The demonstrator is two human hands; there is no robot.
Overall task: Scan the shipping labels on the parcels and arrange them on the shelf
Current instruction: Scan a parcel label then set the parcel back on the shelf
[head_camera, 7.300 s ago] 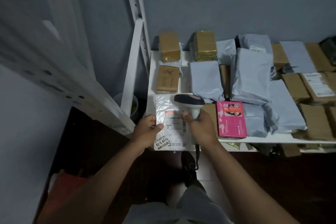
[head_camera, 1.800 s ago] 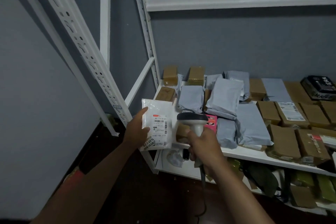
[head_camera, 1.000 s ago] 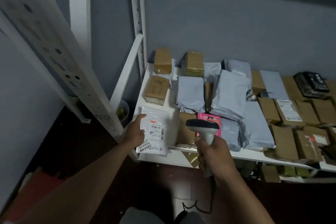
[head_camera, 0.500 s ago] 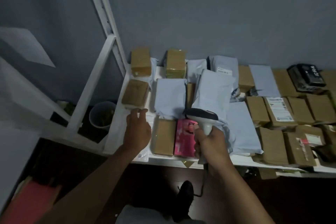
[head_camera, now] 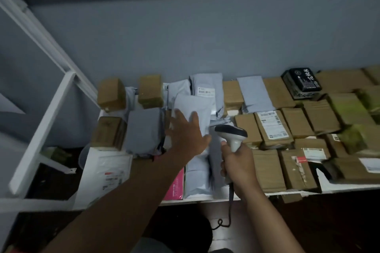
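Observation:
A white labelled parcel [head_camera: 109,168] lies flat at the front left corner of the white shelf [head_camera: 349,187], free of both hands. My left hand [head_camera: 188,133] is stretched out with spread fingers over a grey mailer bag [head_camera: 197,107] in the middle of the shelf; whether it touches the bag I cannot tell. My right hand [head_camera: 236,162] grips the handle of a grey corded barcode scanner [head_camera: 231,134], its head level and just right of my left hand.
Brown cardboard boxes [head_camera: 269,127] fill the right half of the shelf, some with white labels. More grey bags and small boxes [head_camera: 112,93] sit at the back left. A black box [head_camera: 301,82] lies at the back right. A pink packet [head_camera: 176,186] peeks out under my left forearm.
My left hand has let go of the white labelled parcel, which now lies at the shelf's front left corner. That hand has moved right over the grey bags. The scanner stays in my right hand.

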